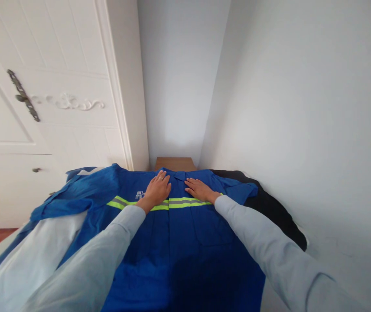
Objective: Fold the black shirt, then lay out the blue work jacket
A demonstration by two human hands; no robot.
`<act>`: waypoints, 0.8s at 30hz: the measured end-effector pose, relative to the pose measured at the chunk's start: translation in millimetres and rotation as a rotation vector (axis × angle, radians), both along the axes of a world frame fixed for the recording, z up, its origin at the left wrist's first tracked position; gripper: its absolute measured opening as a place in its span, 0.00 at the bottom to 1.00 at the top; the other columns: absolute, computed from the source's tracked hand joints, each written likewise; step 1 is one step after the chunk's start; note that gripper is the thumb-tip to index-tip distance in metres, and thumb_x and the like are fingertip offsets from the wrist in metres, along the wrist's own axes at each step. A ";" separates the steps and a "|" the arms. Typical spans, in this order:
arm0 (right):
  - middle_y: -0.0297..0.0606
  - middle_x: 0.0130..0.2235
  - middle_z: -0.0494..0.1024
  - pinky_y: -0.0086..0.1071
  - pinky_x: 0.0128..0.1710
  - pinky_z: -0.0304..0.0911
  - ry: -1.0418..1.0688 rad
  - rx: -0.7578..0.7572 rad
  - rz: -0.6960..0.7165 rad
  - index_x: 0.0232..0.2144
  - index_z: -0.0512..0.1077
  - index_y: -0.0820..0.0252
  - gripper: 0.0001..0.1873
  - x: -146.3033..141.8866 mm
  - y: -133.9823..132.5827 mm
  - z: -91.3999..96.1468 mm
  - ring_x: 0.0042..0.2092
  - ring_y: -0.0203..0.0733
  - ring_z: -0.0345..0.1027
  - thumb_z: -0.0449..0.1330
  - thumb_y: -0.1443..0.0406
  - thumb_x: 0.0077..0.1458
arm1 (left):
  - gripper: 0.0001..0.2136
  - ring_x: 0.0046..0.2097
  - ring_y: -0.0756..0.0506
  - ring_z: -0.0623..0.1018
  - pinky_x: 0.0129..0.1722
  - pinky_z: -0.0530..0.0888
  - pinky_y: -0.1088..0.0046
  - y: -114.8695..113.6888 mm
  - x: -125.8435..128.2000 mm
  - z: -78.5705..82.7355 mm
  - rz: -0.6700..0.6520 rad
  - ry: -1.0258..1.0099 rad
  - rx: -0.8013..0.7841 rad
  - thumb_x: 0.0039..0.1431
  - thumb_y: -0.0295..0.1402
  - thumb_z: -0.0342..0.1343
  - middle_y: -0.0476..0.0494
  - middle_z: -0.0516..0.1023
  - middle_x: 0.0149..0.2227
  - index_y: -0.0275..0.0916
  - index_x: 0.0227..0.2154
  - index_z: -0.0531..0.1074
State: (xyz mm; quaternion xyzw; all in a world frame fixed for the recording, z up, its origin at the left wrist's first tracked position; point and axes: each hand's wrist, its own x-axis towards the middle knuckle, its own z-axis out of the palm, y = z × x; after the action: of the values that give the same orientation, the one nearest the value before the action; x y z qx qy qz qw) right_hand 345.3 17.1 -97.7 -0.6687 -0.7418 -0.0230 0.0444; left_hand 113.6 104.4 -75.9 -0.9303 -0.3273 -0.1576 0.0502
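Note:
A blue work jacket [179, 234] lies spread out, front side up, with its collar at the far end. A yellow-green and grey reflective stripe [185, 202] runs across its chest, and white lettering [139, 195] shows left of my left hand. My left hand [157, 189] rests flat on the upper chest near the collar, fingers stretched out, a ring on one finger. Across the front opening, my right hand [200, 190] also lies flat on the cloth below the collar, its fingers pointing left. Neither hand grips anything.
A white wardrobe [75, 65] with dark metal handles stands on the left. Pale walls [289, 108] close in behind and to the right. Black cloth [270, 216] lies under the jacket's right side, white cloth [42, 251] at the left. A wooden piece [175, 163] stands in the corner.

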 end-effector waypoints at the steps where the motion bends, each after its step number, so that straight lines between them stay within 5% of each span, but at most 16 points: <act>1: 0.51 0.67 0.62 0.46 0.65 0.52 -0.022 0.037 -0.019 0.64 0.64 0.64 0.29 -2.5 -1.8 1.0 0.68 0.52 0.54 0.44 0.54 0.69 | 0.26 0.72 0.38 0.51 0.67 0.56 0.56 -0.9 3.8 -5.2 -0.021 0.027 -0.040 0.69 0.40 0.40 0.34 0.56 0.70 0.33 0.64 0.63; 5: 0.54 0.54 0.77 0.45 0.60 0.58 -0.081 0.156 -0.094 0.50 0.75 0.66 0.21 -9.6 -16.2 6.6 0.57 0.54 0.68 0.47 0.63 0.67 | 0.28 0.71 0.38 0.54 0.67 0.55 0.53 2.2 8.0 -29.9 -0.066 0.105 -0.170 0.70 0.44 0.38 0.34 0.53 0.71 0.36 0.67 0.59; 8: 0.51 0.51 0.78 0.43 0.58 0.59 -0.079 0.188 -0.117 0.48 0.75 0.63 0.18 0.6 -33.0 14.7 0.55 0.53 0.69 0.49 0.67 0.64 | 0.27 0.70 0.39 0.56 0.67 0.56 0.53 6.4 4.7 -38.9 -0.072 0.095 -0.176 0.71 0.43 0.37 0.35 0.52 0.71 0.38 0.67 0.58; 14: 0.51 0.55 0.76 0.44 0.56 0.63 -0.039 0.151 -0.340 0.53 0.74 0.60 0.24 79.7 -79.4 41.1 0.56 0.54 0.70 0.53 0.72 0.54 | 0.27 0.71 0.38 0.55 0.68 0.55 0.54 4.9 3.5 -36.5 -0.073 0.100 -0.160 0.70 0.43 0.37 0.38 0.49 0.71 0.40 0.67 0.59; 21: 0.43 0.49 0.82 0.44 0.55 0.66 -0.032 -0.099 -0.242 0.46 0.79 0.56 0.22 157.5 -151.6 66.3 0.52 0.52 0.74 0.58 0.67 0.48 | 0.28 0.71 0.38 0.54 0.68 0.53 0.53 -0.6 3.5 -28.5 -0.070 0.147 -0.178 0.70 0.43 0.35 0.36 0.52 0.70 0.35 0.68 0.57; 24: 0.47 0.48 0.81 0.48 0.57 0.63 -0.082 0.005 -0.169 0.46 0.79 0.58 0.19 163.3 -178.6 72.3 0.52 0.54 0.73 0.55 0.65 0.54 | 0.28 0.71 0.39 0.55 0.68 0.53 0.54 -3.1 2.6 -25.6 -0.063 0.144 -0.175 0.70 0.43 0.35 0.37 0.53 0.70 0.35 0.68 0.57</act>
State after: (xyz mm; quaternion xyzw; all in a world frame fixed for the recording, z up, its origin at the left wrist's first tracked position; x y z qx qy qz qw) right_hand 508.7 -161.5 -25.5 -0.7274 -0.6838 -0.0559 0.0138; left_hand 116.2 101.2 -101.5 -0.9499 -0.3060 -0.0627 -0.0126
